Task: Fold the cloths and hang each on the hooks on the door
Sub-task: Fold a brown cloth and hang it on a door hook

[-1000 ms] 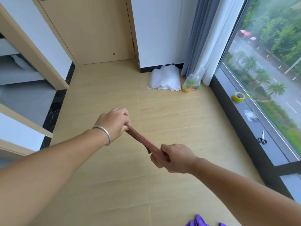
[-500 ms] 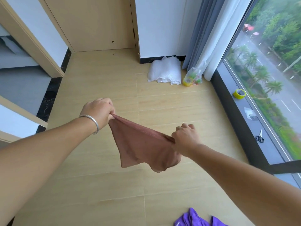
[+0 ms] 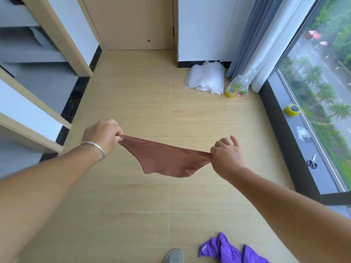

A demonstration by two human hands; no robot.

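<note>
A brown cloth (image 3: 165,160) hangs stretched in the air between my two hands, its top edge taut and its body sagging below. My left hand (image 3: 103,134), with a silver bangle on the wrist, pinches the cloth's left corner. My right hand (image 3: 226,155) pinches the right corner with thumb and forefinger, the other fingers spread loosely. A crumpled purple cloth (image 3: 229,250) lies on the wooden floor at the bottom right. A closed wooden door (image 3: 133,21) stands at the far end; no hooks show on it.
A white bundle (image 3: 206,77) and a clear bag of coloured bits (image 3: 237,87) lie by the curtain (image 3: 252,35). A yellow tape roll (image 3: 292,110) and scissors (image 3: 311,162) rest on the window sill at right. An open doorway is at left. A grey shoe (image 3: 173,255) shows at the bottom.
My hands have moved apart, spreading the brown cloth from a tight folded strip into a wide hanging sheet. The view has tipped down, showing more of the purple cloth.
</note>
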